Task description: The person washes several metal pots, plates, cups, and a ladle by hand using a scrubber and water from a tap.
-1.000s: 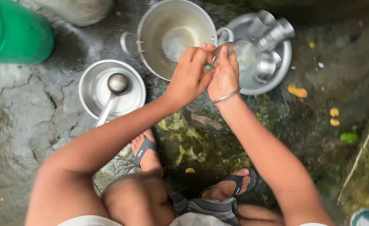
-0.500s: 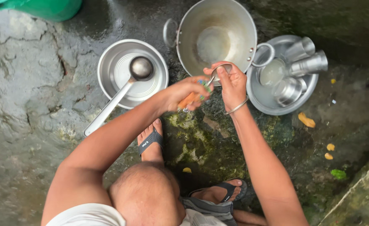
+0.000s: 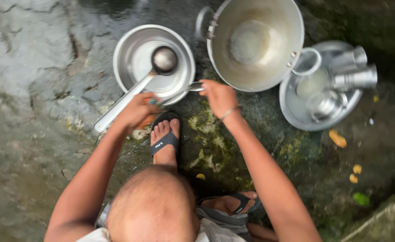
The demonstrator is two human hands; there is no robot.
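- Nearest the person, the left hand [image 3: 137, 112] sits just below the steel bowl [image 3: 130, 49], fingers curled around an orange-and-green scrubber [image 3: 149, 117].
- The right hand [image 3: 220, 96], beside the bowl's right rim, pinches a small steel spoon [image 3: 196, 86] between closed fingers.
- The spoon looks light, stiff and wet-slick; its handle is probably the safest hold.
- A ladle [image 3: 163, 60] rests inside the bowl.
- Farther right of the bowl stands a large pot [image 3: 255, 67].

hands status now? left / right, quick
Left hand: closed on a scrub pad, low beside the ladle handle.
Right hand: grip closed on a small steel utensil at the steel bowl rim.
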